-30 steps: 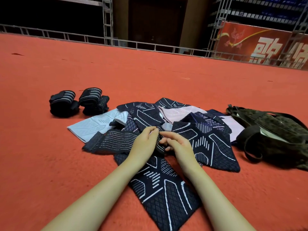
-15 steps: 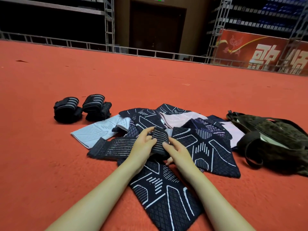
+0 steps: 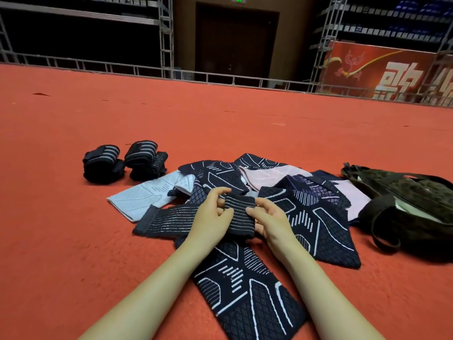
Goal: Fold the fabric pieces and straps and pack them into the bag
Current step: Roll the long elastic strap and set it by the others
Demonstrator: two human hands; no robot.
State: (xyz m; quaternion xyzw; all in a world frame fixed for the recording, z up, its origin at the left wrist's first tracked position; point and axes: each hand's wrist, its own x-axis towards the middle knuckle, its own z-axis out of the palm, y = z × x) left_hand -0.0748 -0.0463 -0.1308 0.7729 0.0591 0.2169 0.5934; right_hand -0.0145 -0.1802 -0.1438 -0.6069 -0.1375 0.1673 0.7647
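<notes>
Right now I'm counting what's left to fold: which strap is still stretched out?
The striped strap held by both hands, its tail flat on the carpet toward the left; the two straps behind are already rolled.

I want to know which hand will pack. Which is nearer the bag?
Right. The right hand grips the strap with the bag off to its right; the left hand is farther left.
</notes>
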